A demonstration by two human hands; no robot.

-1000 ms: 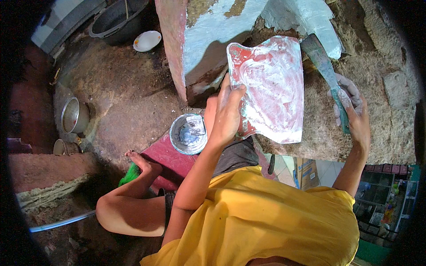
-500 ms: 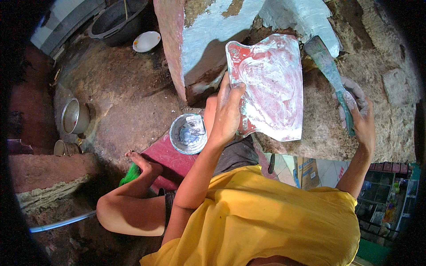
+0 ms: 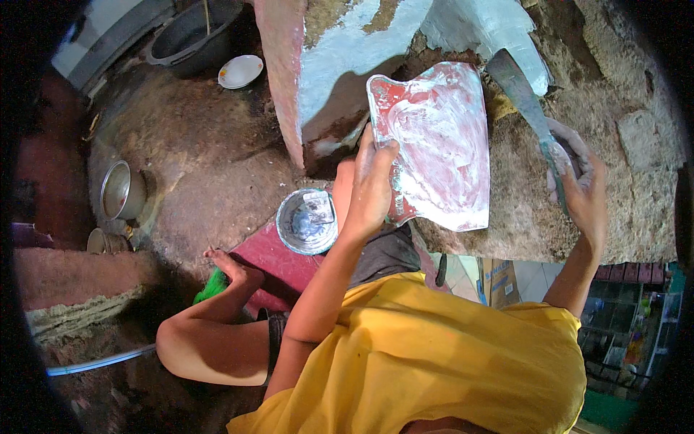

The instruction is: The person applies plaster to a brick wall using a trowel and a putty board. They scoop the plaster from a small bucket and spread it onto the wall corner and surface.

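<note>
So, nearest the camera is the yellow shirt point(image 3: 434, 362) and a bent knee, then a small round bowl point(image 3: 307, 220) of pale paste sitting on a dark red mat point(image 3: 278, 260) just left of the left forearm. The left hand point(image 3: 372, 184) pinches the near left edge of a red flat board point(image 3: 437, 145) smeared with whitish putty, fingers wrapped over the rim, holding it tilted up against the rough stone ledge point(image 3: 629, 181). Its long axis runs roughly near-to-far, wider end toward the person. The right hand point(image 3: 578, 184) is closed around the handle of a long putty blade point(image 3: 524, 94), whose tip points up and left toward the pale-blue wall patch point(image 3: 347, 58). My read: this is the loading or mixing step, and next the blade needs to come down flat across the board. Farther off on the ground sit a metal pot point(image 3: 119, 189), a white dish point(image 3: 240, 71) and a dark basin point(image 3: 191, 32).
</note>
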